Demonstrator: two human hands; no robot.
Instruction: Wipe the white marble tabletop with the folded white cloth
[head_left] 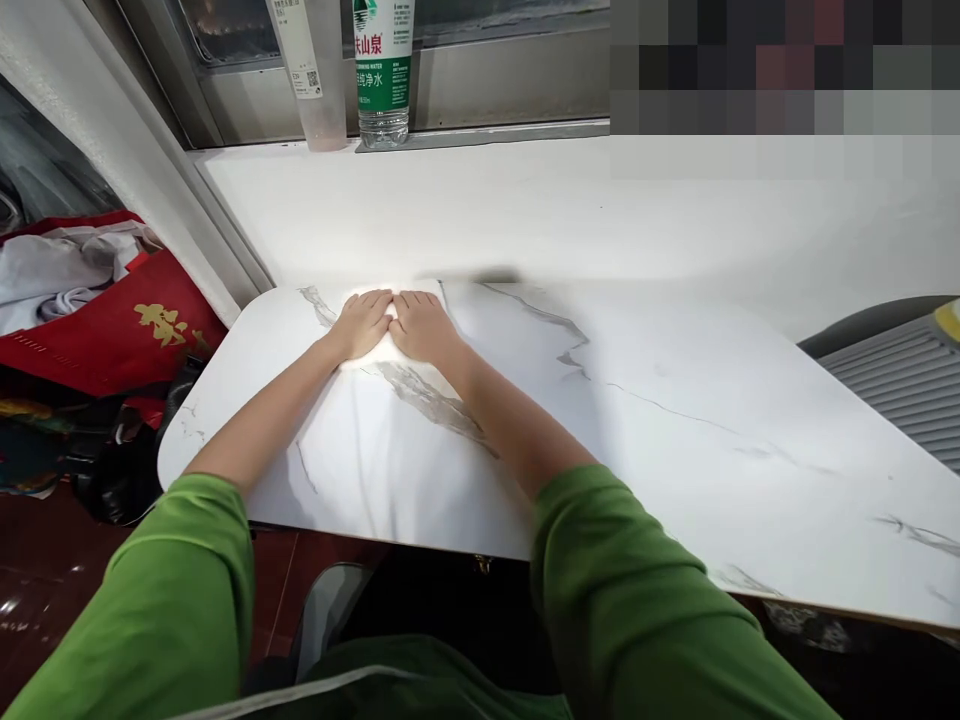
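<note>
A small bright white piece, cloth or paper, lies near the back edge of the white marble-patterned table. I cannot tell which material it is. My left hand rests palm down on its left part, fingers lying flat and pointing away from me. Beside it my right hand lies the same way on the right part, and the two hands touch at the thumbs and index fingers. Much of the white piece is hidden beneath both palms.
On the ledge behind the table stand a water bottle and a clear plastic cup with a label. A red bag with white cloth inside is at the left. Grey ribbed plastic shows at the right.
</note>
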